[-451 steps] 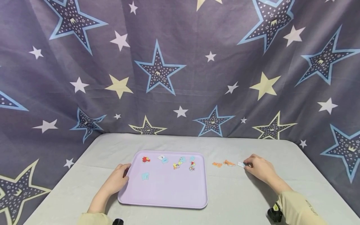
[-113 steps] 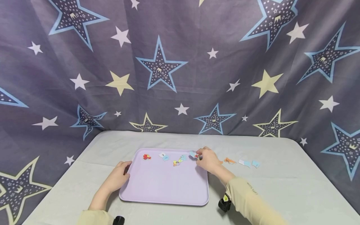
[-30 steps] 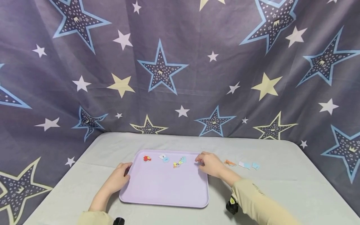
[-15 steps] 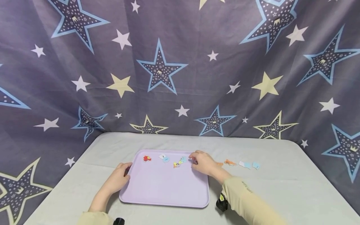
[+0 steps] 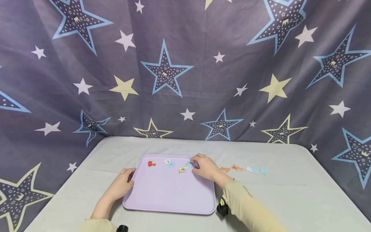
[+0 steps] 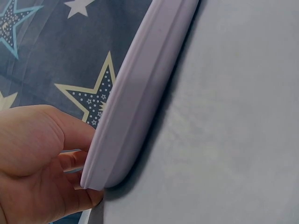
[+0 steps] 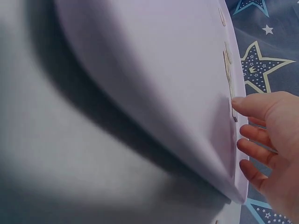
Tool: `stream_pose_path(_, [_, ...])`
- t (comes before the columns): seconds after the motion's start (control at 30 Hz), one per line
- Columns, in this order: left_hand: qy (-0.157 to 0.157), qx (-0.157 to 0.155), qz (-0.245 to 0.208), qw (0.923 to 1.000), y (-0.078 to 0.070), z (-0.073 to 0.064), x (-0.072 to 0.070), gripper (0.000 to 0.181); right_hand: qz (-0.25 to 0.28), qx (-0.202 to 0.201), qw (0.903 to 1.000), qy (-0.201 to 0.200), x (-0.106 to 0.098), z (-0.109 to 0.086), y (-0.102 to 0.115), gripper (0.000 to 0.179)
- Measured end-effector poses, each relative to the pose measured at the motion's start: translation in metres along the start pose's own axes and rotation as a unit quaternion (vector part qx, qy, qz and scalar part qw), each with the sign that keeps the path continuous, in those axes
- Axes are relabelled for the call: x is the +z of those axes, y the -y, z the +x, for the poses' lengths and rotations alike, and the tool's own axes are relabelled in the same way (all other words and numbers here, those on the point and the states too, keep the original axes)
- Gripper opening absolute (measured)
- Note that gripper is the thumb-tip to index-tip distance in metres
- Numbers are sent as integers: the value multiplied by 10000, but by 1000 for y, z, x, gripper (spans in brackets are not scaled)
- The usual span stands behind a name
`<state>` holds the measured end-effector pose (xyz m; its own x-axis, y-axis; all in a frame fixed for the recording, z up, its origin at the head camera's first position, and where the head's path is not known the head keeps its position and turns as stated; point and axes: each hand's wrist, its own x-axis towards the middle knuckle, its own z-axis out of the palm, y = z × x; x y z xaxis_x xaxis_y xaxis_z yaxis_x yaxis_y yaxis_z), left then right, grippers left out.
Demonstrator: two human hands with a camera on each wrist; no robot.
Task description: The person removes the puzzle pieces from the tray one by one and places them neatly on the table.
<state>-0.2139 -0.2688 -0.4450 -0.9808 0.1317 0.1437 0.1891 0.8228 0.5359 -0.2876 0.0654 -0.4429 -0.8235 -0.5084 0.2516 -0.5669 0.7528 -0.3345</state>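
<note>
A lilac tray (image 5: 168, 193) lies on the table, several small puzzle pieces along its far side. My left hand (image 5: 118, 185) grips its left rim, the thumb against the edge in the left wrist view and the other fingers partly hidden behind it. My right hand (image 5: 205, 167) reaches over the tray's far right part, beside a blue puzzle piece (image 5: 188, 164) that joins a yellow puzzle piece (image 5: 182, 169). In the right wrist view the thumb tip meets the edge of a flat piece, and the other fingers are loosely bent and apart. The index finger is mostly hidden there.
Farther left in the tray are a red puzzle piece (image 5: 151, 163) and a white-and-blue pair (image 5: 169, 163). Right of the tray, orange puzzle pieces (image 5: 237, 167) and blue-and-white puzzle pieces (image 5: 255, 170) lie in a row. A starred curtain (image 5: 185, 80) hangs behind the table.
A lone blue piece left the tray, and one joined the table row. The red-and-blue pieces at the tray's right are out of sight. My right hand has moved left; the left stays.
</note>
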Motion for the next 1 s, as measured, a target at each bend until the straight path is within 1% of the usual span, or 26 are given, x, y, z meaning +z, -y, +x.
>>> stream_pose_path(0.13, [31,-70,-16,10000,-2,0,-1,47,35,84,9999,109,2,3,0,46])
stream_pose_path(0.23, [26,-90,-8,10000,-3,0,-1,47,68,151,9997,172,2,5,1,46])
stream_pose_path(0.43, [14,-10,-14,10000,-2,-1,-1,47,66,202,9993,317,4,8,2,42])
stream_pose_path(0.67, [-5,-6,31,10000,-3,-1,-1,47,58,105,9996,242,5,11,3,29])
stream_pose_path(0.9, [20,-9,9,10000,-5,-2,-2,47,-30,215,9992,350,5,13,3,27])
stream_pose_path(1.0, [16,-34,-3,10000,-3,-1,-1,47,-36,195,9993,326,6,14,3,27])
